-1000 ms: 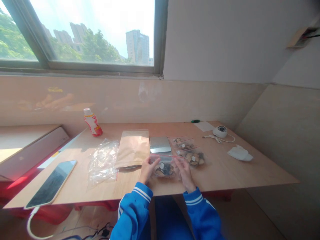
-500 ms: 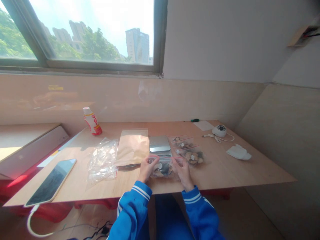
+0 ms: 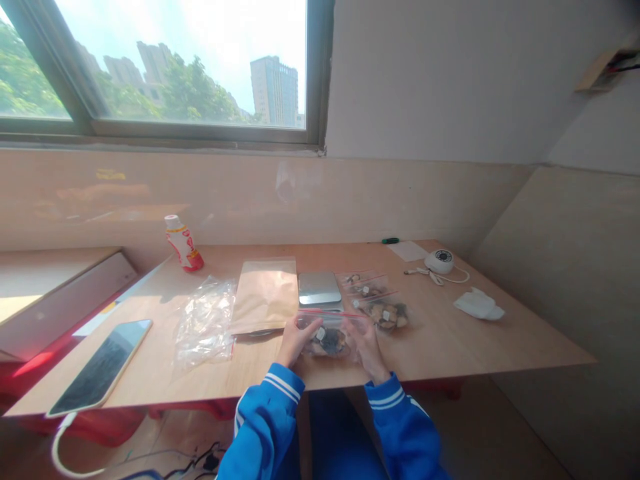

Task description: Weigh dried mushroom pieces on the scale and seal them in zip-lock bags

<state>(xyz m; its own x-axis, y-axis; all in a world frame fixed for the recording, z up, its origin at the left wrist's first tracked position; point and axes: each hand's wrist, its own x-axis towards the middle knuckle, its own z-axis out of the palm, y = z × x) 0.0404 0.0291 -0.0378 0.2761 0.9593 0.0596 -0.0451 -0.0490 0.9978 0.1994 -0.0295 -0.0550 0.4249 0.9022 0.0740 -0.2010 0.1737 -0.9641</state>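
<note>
Left hand [image 3: 296, 341] and right hand [image 3: 369, 343] on a clear zip bag [image 3: 334, 327] of dark dried pieces [image 3: 330, 342], near edge of the surface [image 3: 465, 340].

From my remote view, the hands sit on the bag's left and right sides, fingers curved over it, hands apart; I can't tell if they pinch the red seal strip [image 3: 325, 312]. Bag looks light, soft and slick, the contents lumpy and maybe brittle, so I'd take it by the band along the seal, not squeeze the pieces. Just far of it sits a silver digital scale [image 3: 320, 288]; to the right, two more zip bags [image 3: 375, 300]; to the left, a kraft paper pouch [image 3: 265, 295] and a crumpled plastic bag [image 3: 205, 323].
</note>
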